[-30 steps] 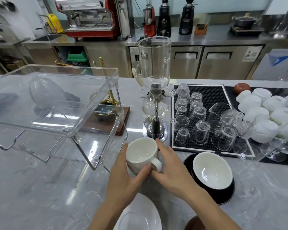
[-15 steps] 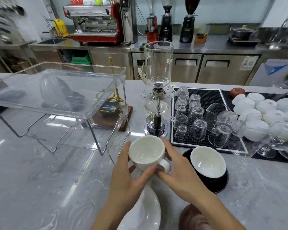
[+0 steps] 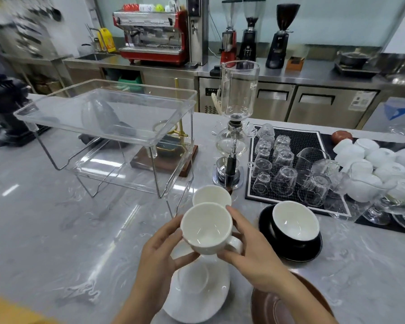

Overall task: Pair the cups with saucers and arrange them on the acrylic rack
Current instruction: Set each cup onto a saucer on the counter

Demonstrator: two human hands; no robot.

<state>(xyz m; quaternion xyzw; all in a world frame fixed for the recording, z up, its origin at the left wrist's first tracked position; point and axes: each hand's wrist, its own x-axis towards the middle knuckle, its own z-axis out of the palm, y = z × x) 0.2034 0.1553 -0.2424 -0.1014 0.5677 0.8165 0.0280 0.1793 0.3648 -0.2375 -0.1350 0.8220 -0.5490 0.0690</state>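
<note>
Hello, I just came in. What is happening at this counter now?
A person holds a white ceramic cup in the air with both hands, left hand and right hand, above a white saucer on the marble counter. A second white cup stands behind it. A black cup already sits on a black saucer. The clear acrylic rack holds no cups yet.

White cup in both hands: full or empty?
Empty. The white cup, held by left hand and right hand, shows a bare white interior.
</note>
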